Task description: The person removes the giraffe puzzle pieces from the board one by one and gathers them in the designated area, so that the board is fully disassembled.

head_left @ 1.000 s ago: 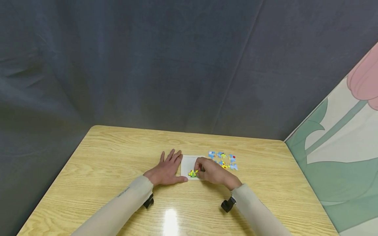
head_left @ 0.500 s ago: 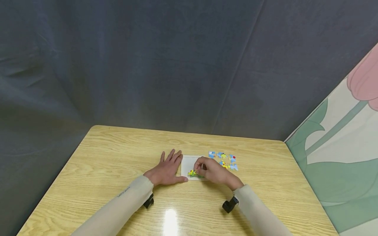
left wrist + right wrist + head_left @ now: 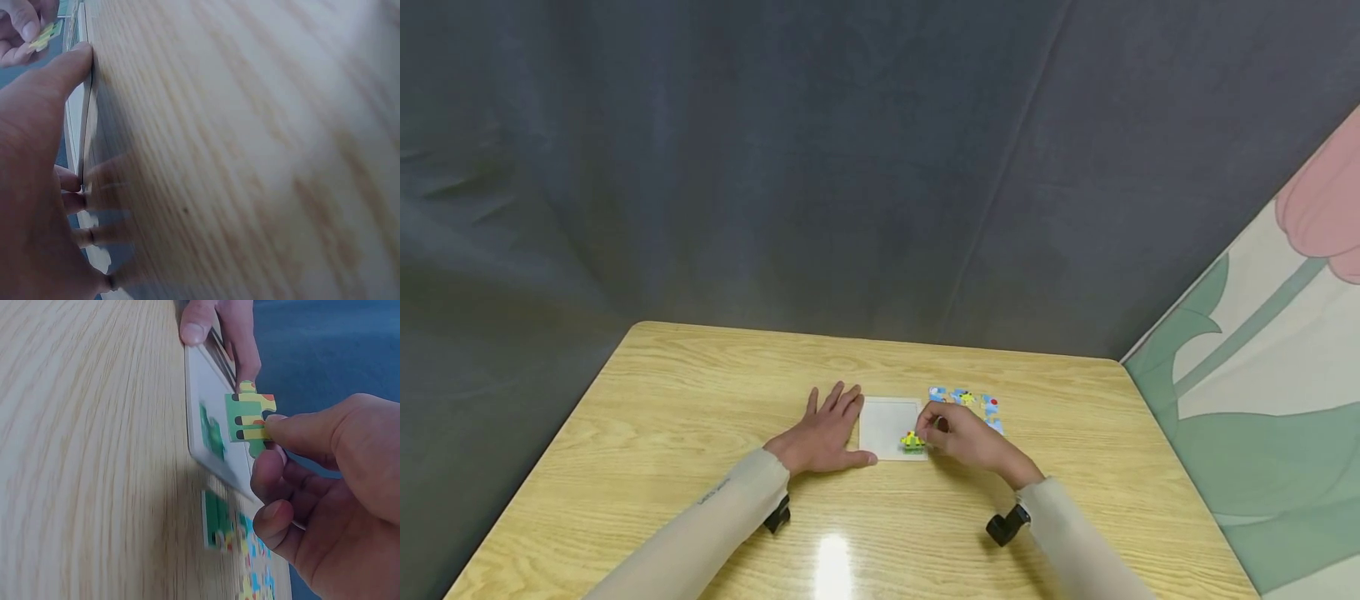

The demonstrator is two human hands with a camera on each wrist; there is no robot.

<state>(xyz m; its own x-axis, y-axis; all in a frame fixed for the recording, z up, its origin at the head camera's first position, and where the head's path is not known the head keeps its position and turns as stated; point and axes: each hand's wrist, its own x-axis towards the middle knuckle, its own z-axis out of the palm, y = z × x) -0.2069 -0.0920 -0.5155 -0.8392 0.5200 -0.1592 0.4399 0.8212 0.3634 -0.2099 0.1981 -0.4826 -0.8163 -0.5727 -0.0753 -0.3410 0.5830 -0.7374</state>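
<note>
My right hand (image 3: 958, 433) pinches a green and yellow jigsaw puzzle piece (image 3: 249, 417) between thumb and fingers. In the right wrist view the piece stands tilted above the white puzzle tray (image 3: 883, 417), and a blurred green patch shows on the tray's surface below it. From the head view, the piece is over the tray's near right corner. My left hand (image 3: 825, 431) lies with fingers spread on the tabletop, its thumb and fingertips against the left side of the tray. In the left wrist view the thumb (image 3: 72, 65) touches the tray's rim.
Several loose puzzle pieces, blue, yellow and red, lie on the wooden table (image 3: 722, 375) just right of the tray, partly hidden by my right hand. One green piece (image 3: 215, 519) lies close to the tray's edge. A dark curtain (image 3: 850, 167) hangs behind the table.
My right hand has moved right across the tray, carrying the puzzle piece from its near middle to the near right corner. My left hand has stayed in place.
</note>
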